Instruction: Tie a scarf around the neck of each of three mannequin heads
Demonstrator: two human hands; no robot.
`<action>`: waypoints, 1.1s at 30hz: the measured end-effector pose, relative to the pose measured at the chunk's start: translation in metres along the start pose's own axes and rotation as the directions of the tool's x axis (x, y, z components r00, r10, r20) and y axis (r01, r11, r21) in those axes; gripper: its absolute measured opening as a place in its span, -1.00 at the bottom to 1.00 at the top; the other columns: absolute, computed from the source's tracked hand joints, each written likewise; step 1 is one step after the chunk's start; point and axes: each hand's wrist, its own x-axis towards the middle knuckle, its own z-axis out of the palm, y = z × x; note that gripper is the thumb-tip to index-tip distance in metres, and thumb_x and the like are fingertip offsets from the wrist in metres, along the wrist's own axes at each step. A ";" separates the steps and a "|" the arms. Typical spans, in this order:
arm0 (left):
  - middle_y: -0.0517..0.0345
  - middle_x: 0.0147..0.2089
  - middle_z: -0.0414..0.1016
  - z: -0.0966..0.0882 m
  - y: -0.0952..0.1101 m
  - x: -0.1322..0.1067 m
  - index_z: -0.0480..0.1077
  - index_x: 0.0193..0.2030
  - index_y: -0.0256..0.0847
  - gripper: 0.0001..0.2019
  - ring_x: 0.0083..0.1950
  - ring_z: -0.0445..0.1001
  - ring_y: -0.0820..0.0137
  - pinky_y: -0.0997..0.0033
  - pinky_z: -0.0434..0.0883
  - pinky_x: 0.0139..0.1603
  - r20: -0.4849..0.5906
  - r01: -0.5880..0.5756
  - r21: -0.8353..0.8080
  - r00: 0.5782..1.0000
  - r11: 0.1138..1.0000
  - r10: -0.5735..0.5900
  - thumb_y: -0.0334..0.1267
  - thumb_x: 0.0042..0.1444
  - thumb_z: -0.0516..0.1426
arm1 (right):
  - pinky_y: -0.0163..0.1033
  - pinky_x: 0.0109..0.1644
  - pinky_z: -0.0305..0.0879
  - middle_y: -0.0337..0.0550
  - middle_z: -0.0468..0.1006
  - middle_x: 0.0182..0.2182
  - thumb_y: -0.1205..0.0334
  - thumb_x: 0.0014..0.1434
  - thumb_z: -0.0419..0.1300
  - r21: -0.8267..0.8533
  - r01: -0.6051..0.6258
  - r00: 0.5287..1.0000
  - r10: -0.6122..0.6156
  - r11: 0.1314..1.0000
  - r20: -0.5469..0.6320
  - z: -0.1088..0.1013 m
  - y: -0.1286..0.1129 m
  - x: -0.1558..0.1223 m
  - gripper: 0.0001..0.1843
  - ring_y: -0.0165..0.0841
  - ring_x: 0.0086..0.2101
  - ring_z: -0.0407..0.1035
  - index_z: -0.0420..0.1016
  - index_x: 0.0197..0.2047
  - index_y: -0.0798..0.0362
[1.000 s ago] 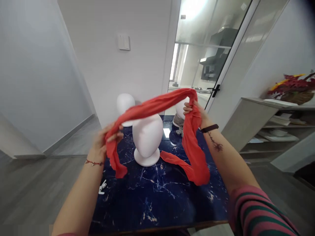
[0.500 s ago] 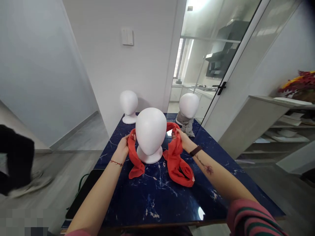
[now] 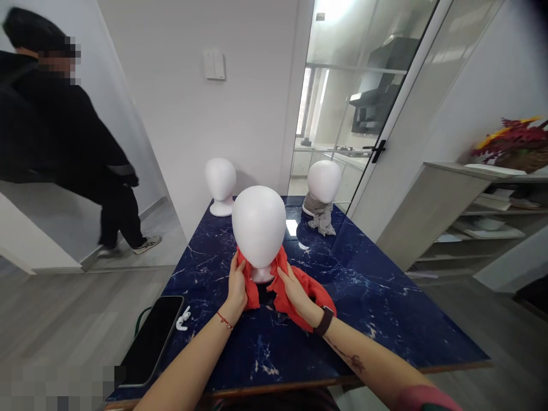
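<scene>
A white mannequin head (image 3: pixel 259 225) stands upright on the dark blue marbled table (image 3: pixel 359 285), right in front of me. Around the sides of its neck lies a red scarf (image 3: pixel 317 291), its back part hidden behind the head. My left hand (image 3: pixel 237 285) is closed on the scarf at the left of the neck. On the other side, my right hand (image 3: pixel 295 288) grips the scarf just right of the neck. One loose end hangs below my left hand; a longer looped part rests on the table beyond my right wrist.
Behind stand a bare mannequin head (image 3: pixel 221 180) and another head (image 3: pixel 324 180) with a grey scarf (image 3: pixel 321 217). A phone (image 3: pixel 152 339) and white earbuds (image 3: pixel 183 318) lie at the left edge. A person in black (image 3: pixel 81 142) walks on the left. Shelves (image 3: pixel 462 217) stand right.
Both my hands have moved inward and toward me, bringing the red scarf against the front head's neck. The person on the left has come further into view.
</scene>
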 end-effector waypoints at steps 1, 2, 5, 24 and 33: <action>0.14 0.09 0.46 0.000 -0.004 -0.002 0.38 0.03 -0.01 -0.65 0.03 0.47 0.36 0.36 0.46 0.00 0.009 -0.025 0.019 1.000 1.000 0.024 -0.38 0.09 0.14 | -0.02 0.21 0.18 -0.03 0.41 0.08 -0.05 0.16 0.11 -0.028 0.049 0.999 -0.049 0.998 0.007 0.001 0.001 0.002 -0.39 -0.19 0.11 0.27 0.21 0.23 -0.01; 0.13 0.14 0.42 0.000 -0.007 -0.003 0.36 0.06 0.00 -0.63 0.11 0.43 0.33 0.33 0.43 0.07 0.017 -0.045 0.036 0.999 0.998 0.044 -0.34 0.09 0.15 | -0.02 0.27 0.09 -0.06 0.36 0.14 -0.02 0.17 0.11 -0.048 0.085 0.996 -0.083 0.995 0.031 0.001 0.003 0.003 -0.43 -0.22 0.17 0.19 0.23 0.21 -0.02; 0.12 0.24 0.30 -0.002 -0.015 -0.006 0.25 0.14 0.03 -0.55 0.23 0.31 0.30 0.28 0.33 0.19 0.007 -0.096 0.082 0.995 0.992 0.095 -0.24 0.09 0.16 | -0.01 0.29 0.05 -0.07 0.34 0.15 0.08 0.19 0.10 -0.144 0.177 0.980 -0.160 0.974 0.120 0.001 0.005 0.002 -0.49 -0.24 0.17 0.19 0.23 0.19 -0.02; 0.24 -0.30 0.30 -0.005 -0.027 -0.027 0.28 -0.34 -0.14 -0.86 -0.25 0.30 0.44 0.50 0.26 -0.12 0.158 -0.380 0.342 0.925 0.859 0.346 -0.48 0.02 0.10 | -0.22 -0.34 0.26 0.05 0.53 -0.34 0.18 0.07 0.26 -0.871 0.392 0.907 0.032 0.294 0.419 0.003 -0.043 -0.064 -0.50 -0.15 -0.37 0.46 0.29 0.05 0.15; 0.25 -0.31 0.27 -0.010 -0.029 -0.022 0.27 -0.34 -0.15 -0.88 -0.26 0.29 0.44 0.50 0.29 -0.11 0.192 -0.353 0.309 0.932 0.883 0.306 -0.44 0.00 0.11 | -0.37 -0.51 0.01 -0.37 0.26 -0.65 0.09 -0.08 0.35 -0.699 0.465 0.721 0.226 0.543 0.655 0.008 -0.052 -0.002 -0.67 -0.53 -0.61 0.10 0.28 -0.53 0.06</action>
